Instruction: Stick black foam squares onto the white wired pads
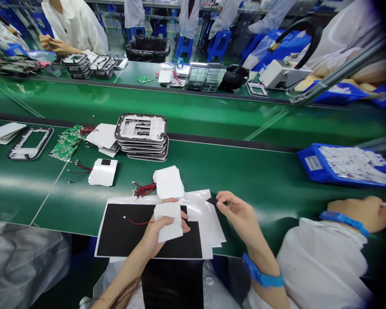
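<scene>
My left hand grips a thin white rectangular panel, thumb on top and fingers beneath it. A thin red lead with a small white plug runs out of the panel to the left. Between thumb and forefinger, my right hand pinches a small black patch, apart from the panel. Under my left hand lies a white sheet with a black adhesive layer, part of it bare white on the right. Just beyond, a stack of white panels has bunched red and dark wires.
White-and-black frames are stacked at the back. A white panel with a black patch, green circuit boards and a single frame lie left. A blue bin of white pieces stands right, near a co-worker's hand.
</scene>
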Demonstrator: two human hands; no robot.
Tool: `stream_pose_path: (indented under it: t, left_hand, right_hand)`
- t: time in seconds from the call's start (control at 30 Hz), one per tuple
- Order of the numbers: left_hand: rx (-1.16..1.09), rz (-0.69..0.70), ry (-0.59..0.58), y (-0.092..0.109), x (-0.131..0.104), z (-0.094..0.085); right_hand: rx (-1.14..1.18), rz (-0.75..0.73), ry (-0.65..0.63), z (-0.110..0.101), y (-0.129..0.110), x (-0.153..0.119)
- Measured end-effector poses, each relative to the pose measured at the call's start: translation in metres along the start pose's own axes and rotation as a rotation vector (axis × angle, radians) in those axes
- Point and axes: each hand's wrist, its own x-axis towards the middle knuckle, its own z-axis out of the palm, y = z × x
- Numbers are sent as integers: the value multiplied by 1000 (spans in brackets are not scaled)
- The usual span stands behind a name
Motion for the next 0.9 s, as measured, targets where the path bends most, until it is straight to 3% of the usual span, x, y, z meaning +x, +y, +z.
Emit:
stream_pose_path:
  t: [0.07,0.23,0.33,0.47,0.6,0.7,0.9]
  left_hand:
    - [25,-11,-42,-2,-4,2]
    - [-101,-20,-290,-4,-24,14]
    - [-126,0,-350,-3,-36,20]
    - [-75,9,-299,4,-47,24]
    - [-134,-23,-257,17,-54,27]
    - [-88,-53,-253,25,-60,30]
    - [77,16,4,25,-71,38]
  right_hand:
    - [53,20,24,0,-15,-8]
    - [243,75,-90,13,-84,-36]
    - [246,34,-111,21,-114,-43]
    - [237,9,-37,32,-126,-44]
    - [374,47,-87,41,-128,-43]
    - [251,50,-40,41,-130,-41]
    - [86,141,-46,40,-136,-38]
